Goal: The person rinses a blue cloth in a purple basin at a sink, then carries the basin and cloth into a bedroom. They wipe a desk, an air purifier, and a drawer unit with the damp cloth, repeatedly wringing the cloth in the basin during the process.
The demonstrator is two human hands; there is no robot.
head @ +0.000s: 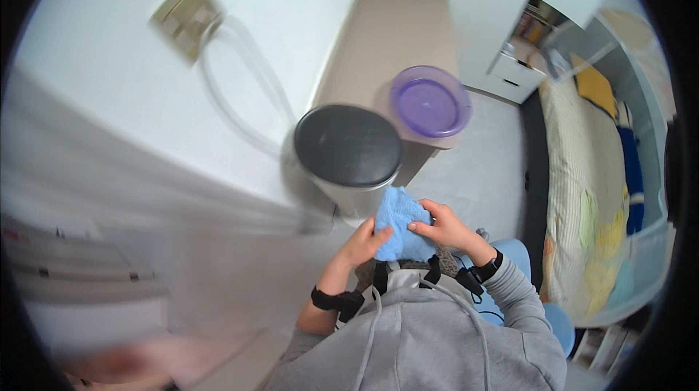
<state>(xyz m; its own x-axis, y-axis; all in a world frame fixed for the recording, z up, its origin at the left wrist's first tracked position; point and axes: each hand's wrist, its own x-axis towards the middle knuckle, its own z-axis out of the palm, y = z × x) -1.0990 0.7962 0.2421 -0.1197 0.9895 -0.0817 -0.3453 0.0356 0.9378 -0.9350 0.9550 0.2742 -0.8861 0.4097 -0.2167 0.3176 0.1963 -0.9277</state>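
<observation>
A fluffy light-blue cloth (pixel 403 230) is held up in front of my body, gripped between both hands. My left hand (pixel 363 242) pinches its left edge, with the thumb lying on top. On the other side my right hand (pixel 445 227) grips the right edge, thumb over the cloth and fingers behind it. Just beyond the cloth stands a cylindrical bin (pixel 357 202) with a dark oval lid (pixel 348 145). A translucent purple basin (pixel 428 104) rests farther off on the end of a long beige surface (pixel 401 30).
A cable (pixel 218 99) runs down the white wall from an outlet (pixel 185 18). To the right is a bed (pixel 579 172) inside a mesh enclosure (pixel 636 287). White cabinets (pixel 489 14) stand at the back. A light-blue chair (pixel 510 254) is close to my right arm. The left side is blurred.
</observation>
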